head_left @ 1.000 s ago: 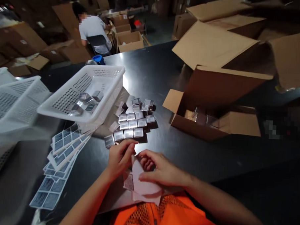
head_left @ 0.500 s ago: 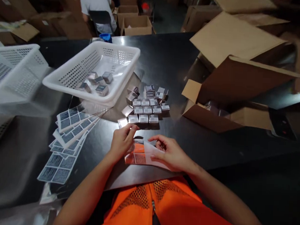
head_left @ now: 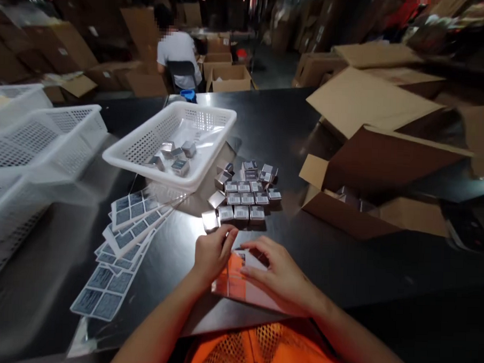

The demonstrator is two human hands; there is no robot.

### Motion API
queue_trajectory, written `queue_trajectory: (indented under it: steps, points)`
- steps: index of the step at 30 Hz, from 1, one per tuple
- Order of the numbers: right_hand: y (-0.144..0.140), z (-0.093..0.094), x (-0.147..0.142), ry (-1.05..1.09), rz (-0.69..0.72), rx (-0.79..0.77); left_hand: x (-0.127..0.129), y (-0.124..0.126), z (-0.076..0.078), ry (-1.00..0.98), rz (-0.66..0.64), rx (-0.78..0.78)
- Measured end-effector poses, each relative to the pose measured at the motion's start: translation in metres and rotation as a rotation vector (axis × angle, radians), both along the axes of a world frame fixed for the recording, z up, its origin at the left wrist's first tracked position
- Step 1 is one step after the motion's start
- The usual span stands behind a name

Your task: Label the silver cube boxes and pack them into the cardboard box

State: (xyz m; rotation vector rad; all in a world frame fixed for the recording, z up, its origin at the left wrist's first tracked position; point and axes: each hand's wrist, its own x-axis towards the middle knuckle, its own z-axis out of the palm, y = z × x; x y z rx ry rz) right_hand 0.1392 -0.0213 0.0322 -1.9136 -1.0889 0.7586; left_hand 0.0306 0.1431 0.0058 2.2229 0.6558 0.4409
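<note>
Label sheet now lies flatter under both hands.

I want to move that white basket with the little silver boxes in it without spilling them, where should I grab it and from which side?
Take the white basket by its rim with both hands, on the two long sides. It seems to sit tilted, its near edge propped over the label sheets, with the silver boxes loose at the low end. Coming from the near side looks best, levelling it as you lift.
</note>
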Motion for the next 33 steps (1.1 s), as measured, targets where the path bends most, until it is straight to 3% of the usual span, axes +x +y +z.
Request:
queue_trajectory:
  steps: [12,28,33]
  points:
    - [0.006,0.005,-0.005,0.058,-0.075,-0.026,0.001,-0.002,-0.006,-0.088,-0.027,0.084]
    - [0.003,-0.006,-0.004,0.039,-0.079,-0.058,-0.003,0.009,-0.031,-0.101,-0.045,0.064]
    - [0.001,-0.005,-0.006,0.044,-0.078,-0.093,-0.006,0.018,-0.043,0.000,-0.106,0.093]
